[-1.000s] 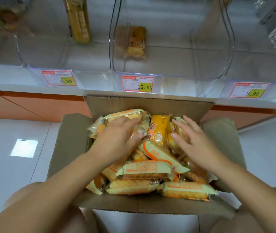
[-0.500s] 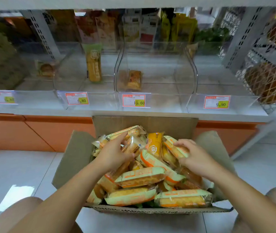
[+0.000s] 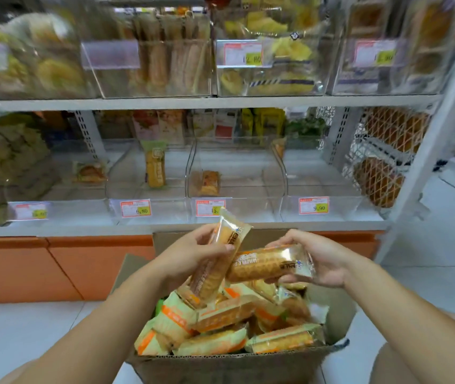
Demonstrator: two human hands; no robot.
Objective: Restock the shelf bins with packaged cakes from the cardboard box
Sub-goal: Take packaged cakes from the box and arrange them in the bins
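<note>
An open cardboard box on the floor holds several packaged cakes in orange and pale green wrappers. My left hand is shut on one wrapped waffle cake, held tilted upright above the box. My right hand grips a second waffle cake, held lying sideways. Straight ahead on the low shelf stands a clear bin with one single cake inside and a price tag on its front.
Left of that bin is a clear bin with one upright yellow package; right of it stands a see-through bin tagged 9.90. An upper shelf carries fuller bins. A white shelf post and wire baskets stand at right. White tiled floor surrounds the box.
Both hands have closed on a cake each and lifted them out of the box. My view has tilted up, so the upper shelf is visible.
</note>
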